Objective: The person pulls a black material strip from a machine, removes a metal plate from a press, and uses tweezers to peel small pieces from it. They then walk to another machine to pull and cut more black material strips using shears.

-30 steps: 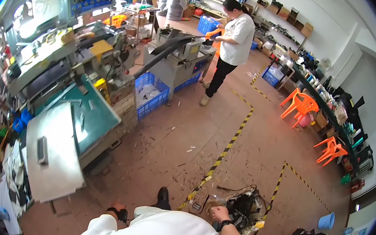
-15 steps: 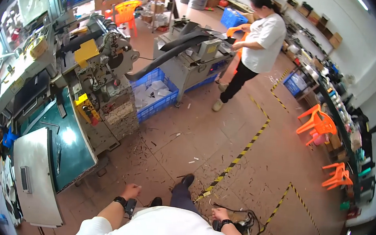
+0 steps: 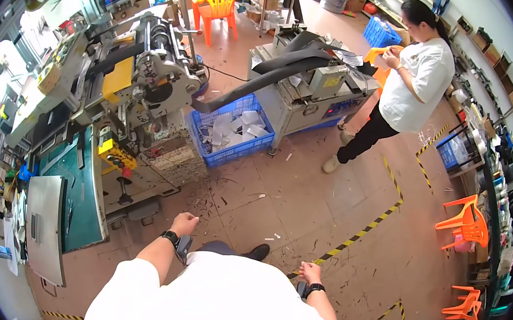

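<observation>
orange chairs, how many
3 clear: a far chair at upper left, an upper chair and a lower chair at right. An orange shape beside the co-worker may be another, partly hidden.

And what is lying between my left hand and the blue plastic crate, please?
In the head view, brown floor littered with small dark scraps shows between your left hand and the blue plastic crate.

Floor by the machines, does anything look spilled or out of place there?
Yes. Dark scraps and white bits lie strewn across the floor, outside the blue crate of white pieces, so they look like stray litter.
</observation>
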